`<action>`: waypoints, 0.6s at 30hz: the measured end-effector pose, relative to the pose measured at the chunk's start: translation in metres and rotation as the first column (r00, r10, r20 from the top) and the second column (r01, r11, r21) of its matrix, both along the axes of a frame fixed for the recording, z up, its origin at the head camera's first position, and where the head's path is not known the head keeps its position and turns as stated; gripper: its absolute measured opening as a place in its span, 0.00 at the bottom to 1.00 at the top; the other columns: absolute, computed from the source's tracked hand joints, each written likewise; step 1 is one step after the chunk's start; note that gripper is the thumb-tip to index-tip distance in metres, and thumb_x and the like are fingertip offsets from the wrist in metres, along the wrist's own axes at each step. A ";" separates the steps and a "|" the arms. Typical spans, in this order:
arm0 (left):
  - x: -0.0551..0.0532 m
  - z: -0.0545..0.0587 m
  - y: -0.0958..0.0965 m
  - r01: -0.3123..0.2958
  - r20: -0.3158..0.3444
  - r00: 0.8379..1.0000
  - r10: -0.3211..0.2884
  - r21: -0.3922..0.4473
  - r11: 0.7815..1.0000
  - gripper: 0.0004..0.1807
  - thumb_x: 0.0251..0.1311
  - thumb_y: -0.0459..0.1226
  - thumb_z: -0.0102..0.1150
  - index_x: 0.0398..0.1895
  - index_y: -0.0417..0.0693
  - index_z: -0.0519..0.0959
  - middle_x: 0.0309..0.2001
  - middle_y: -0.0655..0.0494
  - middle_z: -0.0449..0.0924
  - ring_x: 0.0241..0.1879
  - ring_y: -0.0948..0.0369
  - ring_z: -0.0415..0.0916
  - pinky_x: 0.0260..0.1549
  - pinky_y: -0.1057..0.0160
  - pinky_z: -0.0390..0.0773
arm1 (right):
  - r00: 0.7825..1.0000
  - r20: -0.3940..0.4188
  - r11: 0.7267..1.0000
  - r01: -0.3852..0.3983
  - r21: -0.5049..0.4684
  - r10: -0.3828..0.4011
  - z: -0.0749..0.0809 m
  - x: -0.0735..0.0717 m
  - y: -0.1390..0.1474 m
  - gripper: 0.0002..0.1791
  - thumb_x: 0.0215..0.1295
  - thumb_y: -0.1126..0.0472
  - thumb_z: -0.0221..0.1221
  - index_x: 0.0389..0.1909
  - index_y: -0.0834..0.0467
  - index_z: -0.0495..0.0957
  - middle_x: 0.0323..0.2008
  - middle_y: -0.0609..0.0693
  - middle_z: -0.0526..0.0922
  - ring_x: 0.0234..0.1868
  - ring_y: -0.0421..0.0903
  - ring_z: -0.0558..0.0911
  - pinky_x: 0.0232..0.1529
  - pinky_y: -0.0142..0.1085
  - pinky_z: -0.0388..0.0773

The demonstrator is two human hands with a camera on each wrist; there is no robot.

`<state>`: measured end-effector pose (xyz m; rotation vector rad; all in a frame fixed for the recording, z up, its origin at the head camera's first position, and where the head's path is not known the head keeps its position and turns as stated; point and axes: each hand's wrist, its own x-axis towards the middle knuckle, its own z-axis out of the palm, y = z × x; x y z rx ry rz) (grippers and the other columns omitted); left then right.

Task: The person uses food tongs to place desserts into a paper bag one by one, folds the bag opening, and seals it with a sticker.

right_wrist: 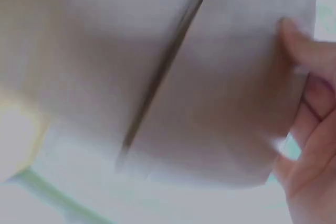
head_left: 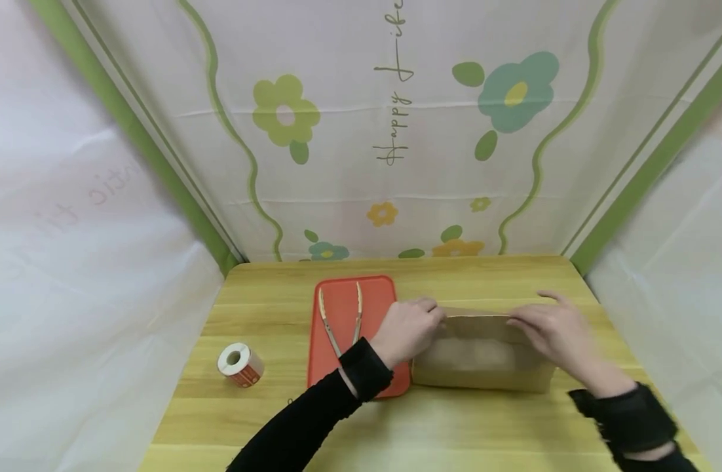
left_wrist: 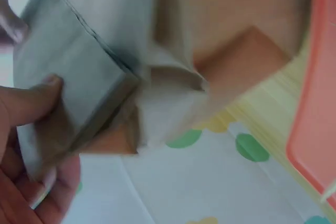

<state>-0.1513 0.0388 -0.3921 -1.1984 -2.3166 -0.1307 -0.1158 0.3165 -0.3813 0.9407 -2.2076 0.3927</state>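
Note:
A brown paper bag [head_left: 481, 367] stands at the right of the table, its upper edge folded over into a flap. My left hand [head_left: 409, 330] pinches the left end of that fold. In the left wrist view the thumb lies flat on the folded flap [left_wrist: 79, 72], with fingers curled behind it. At the other end of the fold, my right hand [head_left: 552, 331] grips the paper between thumb and fingers. The right wrist view shows the folded paper [right_wrist: 226, 93] held at its edge by the right hand [right_wrist: 312, 108].
Left of the bag lies a red tray [head_left: 352, 298] with metal tongs [head_left: 331, 334] on it, partly hidden by my left arm. A roll of labels [head_left: 240, 364] stands on the left of the wooden table [head_left: 266, 419]. Printed cloth [head_left: 349, 131] hangs behind the table.

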 end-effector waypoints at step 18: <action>0.006 0.018 -0.001 -0.031 -0.035 0.999 0.026 -0.166 0.986 0.06 0.66 0.46 0.62 0.37 0.60 0.87 0.35 0.64 0.83 0.38 0.63 0.76 0.39 0.67 0.75 | 0.996 0.045 0.996 0.069 0.057 -0.072 -0.003 0.013 -0.019 0.31 0.81 0.48 0.38 0.35 0.63 0.84 0.30 0.54 0.84 0.29 0.52 0.83 0.34 0.51 0.77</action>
